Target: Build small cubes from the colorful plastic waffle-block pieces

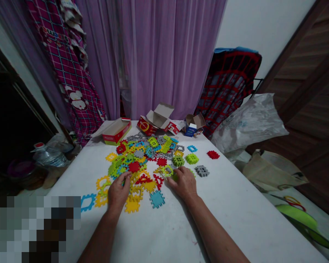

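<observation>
A heap of colourful plastic interlocking tiles (138, 154) with toothed edges lies across the table. My left hand (118, 194) is at the heap's near edge, thumb and fingertips drawn together beside a red tile (134, 167); what they hold, if anything, is too small to make out. My right hand (185, 184) reaches over the right side, its fingers and thumb around a lime-green tile (175, 177) that is partly covered. Just beyond it are a green stack (178, 161) and a lime stack (192, 158). A blue square tile (157, 199) lies flat between my forearms.
A grey stack (202, 171) and a red stack (213, 155) stand to the right. Along the back edge are an open red box (117, 132), an opened red carton (153, 126) and a blue box (191, 130). Purple curtains (170, 54) hang behind the white table (159, 241).
</observation>
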The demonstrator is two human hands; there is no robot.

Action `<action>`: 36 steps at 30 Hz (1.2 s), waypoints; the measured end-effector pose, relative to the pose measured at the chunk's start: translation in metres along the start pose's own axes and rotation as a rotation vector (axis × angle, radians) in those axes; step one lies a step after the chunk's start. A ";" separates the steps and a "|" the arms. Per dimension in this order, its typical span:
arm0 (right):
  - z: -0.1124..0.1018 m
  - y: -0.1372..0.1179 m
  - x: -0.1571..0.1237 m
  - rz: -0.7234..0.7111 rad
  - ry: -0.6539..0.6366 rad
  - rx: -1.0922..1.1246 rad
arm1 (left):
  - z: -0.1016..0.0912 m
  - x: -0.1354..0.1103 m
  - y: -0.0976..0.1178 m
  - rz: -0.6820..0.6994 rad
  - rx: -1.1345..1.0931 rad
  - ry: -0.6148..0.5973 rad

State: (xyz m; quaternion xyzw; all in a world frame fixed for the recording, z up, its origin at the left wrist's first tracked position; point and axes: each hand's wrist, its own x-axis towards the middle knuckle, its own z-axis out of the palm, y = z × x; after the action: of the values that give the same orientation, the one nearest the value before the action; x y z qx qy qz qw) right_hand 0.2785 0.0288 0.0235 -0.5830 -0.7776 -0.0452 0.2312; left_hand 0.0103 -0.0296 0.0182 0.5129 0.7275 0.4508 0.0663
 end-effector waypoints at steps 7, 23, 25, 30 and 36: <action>-0.023 0.061 0.013 0.257 0.144 -0.051 | -0.001 0.001 0.000 0.018 0.019 0.004; -0.036 0.114 0.059 0.288 -0.161 -0.235 | -0.002 0.001 -0.001 0.027 0.002 -0.006; -0.033 0.114 0.058 0.294 -0.154 -0.235 | -0.002 0.001 -0.001 0.027 0.003 -0.003; -0.033 0.112 0.059 0.310 -0.153 -0.238 | -0.002 0.000 -0.001 0.019 0.002 -0.005; -0.033 0.111 0.059 0.305 -0.158 -0.241 | -0.002 0.001 -0.002 0.014 0.012 0.006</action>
State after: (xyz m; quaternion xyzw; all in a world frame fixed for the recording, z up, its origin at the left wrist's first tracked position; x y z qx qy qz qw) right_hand 0.3793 0.1046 0.0549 -0.7192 -0.6849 -0.0565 0.1021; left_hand 0.0079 -0.0302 0.0182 0.5171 0.7267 0.4486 0.0580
